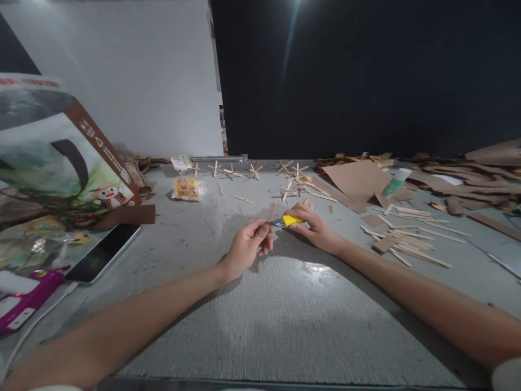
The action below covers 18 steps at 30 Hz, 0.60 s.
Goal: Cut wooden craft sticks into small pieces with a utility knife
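Between the two hands, dead centre on the grey table (285, 315), sits a yellow cutter (291, 220). The right hand (315, 228) has it wrapped in curled fingers, tip pointing at the left hand (244, 248). Left thumb and fingers are pinched together at the foot of a wooden strip (271, 210), though an actual grip on it can't be made out. Loose sticks (411, 239) lie right of the right hand, and a phone (103, 252) lies well left of the left.

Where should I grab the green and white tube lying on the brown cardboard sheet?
Take the green and white tube across its middle, from above, likely with the right hand, now holding a yellow cutter: it lies flat on the brown cardboard sheet, long sides clear.
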Available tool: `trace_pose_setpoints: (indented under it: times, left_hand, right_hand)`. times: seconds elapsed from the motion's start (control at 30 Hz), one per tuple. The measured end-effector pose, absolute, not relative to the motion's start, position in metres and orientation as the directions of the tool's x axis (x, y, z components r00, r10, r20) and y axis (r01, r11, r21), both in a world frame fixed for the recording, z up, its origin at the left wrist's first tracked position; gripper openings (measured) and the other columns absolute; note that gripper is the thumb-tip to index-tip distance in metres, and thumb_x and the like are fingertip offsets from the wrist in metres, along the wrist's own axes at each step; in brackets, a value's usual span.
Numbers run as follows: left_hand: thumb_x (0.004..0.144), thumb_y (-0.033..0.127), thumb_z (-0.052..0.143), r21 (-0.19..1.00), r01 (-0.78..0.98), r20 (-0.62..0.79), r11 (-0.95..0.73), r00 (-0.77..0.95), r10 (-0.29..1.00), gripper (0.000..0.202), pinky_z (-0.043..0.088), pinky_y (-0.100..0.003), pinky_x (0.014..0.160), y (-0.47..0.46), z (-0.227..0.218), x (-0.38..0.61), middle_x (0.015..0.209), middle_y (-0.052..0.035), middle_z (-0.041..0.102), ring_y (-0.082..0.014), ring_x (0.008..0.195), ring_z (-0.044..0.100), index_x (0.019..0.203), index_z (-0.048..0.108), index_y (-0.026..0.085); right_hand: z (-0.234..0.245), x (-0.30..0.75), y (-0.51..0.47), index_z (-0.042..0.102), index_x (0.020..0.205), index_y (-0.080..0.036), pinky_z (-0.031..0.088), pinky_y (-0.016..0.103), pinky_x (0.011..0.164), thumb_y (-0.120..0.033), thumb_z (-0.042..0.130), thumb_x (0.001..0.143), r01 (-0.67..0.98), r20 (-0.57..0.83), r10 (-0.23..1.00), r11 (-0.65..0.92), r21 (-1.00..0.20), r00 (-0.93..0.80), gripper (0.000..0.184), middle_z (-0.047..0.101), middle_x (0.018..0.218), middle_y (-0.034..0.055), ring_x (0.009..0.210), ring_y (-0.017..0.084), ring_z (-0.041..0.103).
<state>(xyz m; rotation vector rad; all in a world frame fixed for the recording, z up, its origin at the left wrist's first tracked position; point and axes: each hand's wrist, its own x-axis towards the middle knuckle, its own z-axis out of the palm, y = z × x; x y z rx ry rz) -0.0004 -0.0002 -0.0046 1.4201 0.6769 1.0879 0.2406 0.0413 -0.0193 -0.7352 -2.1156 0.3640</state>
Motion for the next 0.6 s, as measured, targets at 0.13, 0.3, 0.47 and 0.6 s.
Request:
trace_pose_setpoints:
  times: [0.13, 0.3, 0.47, 0.6]
  left_hand:
    - [0.092, 0.071, 0.067, 0.97, -0.183, 0.227, -0.161, 0.435, 0.871, 0.052, 0.036, -0.023, 0.048, -0.0004, -0.0045, -0.0011, 0.061, 0.0028, 0.059, -0.0101, 0.051, 0.05, 0.089, 0.062, 0.019]
    - [0.093, 0.069, 0.067, 0.967, -0.197, 0.231, -0.159, 0.433, 0.871, 0.051, 0.036, -0.023, 0.049, 0.0002, -0.0061, -0.0018, 0.063, 0.0026, 0.06, -0.01, 0.052, 0.05, 0.09, 0.062, 0.018]
    - [0.094, 0.068, 0.066, 0.968, -0.193, 0.23, -0.16, 0.43, 0.873, 0.05, 0.036, -0.024, 0.049, 0.0011, -0.0077, -0.0015, 0.062, 0.0029, 0.06, -0.0103, 0.052, 0.05, 0.09, 0.062, 0.019]
    - [0.094, 0.068, 0.067, 0.963, -0.213, 0.243, -0.163, 0.436, 0.866, 0.05, 0.036, -0.024, 0.049, 0.0003, -0.0077, -0.0018, 0.062, 0.003, 0.06, -0.0099, 0.051, 0.049, 0.089, 0.061, 0.019]
  right_hand:
    - [-0.0205, 0.2413, 0.0421, 0.071, 0.126, -0.027, 0.051, 0.044, 0.097, -0.055, 0.049, 0.11, 0.36, 0.648, 0.583, 0.812, -0.459, -0.49, 0.04, 0.066, 0.108, 0.0095, 0.101, 0.026, 0.063]
    - [-0.0213, 0.2421, 0.0426, 0.072, 0.125, -0.026, 0.051, 0.044, 0.098, -0.057, 0.05, 0.109, 0.373, 0.634, 0.606, 0.796, -0.477, -0.481, 0.041, 0.066, 0.108, 0.01, 0.102, 0.026, 0.062]
    - [-0.0215, 0.242, 0.0424, 0.072, 0.125, -0.026, 0.052, 0.045, 0.098, -0.059, 0.05, 0.108, 0.374, 0.627, 0.611, 0.792, -0.483, -0.483, 0.043, 0.066, 0.108, 0.0102, 0.101, 0.027, 0.063]
    - [-0.0218, 0.2412, 0.0423, 0.072, 0.125, -0.026, 0.052, 0.045, 0.097, -0.059, 0.05, 0.108, 0.367, 0.629, 0.612, 0.791, -0.489, -0.479, 0.043, 0.066, 0.107, 0.01, 0.101, 0.026, 0.063]
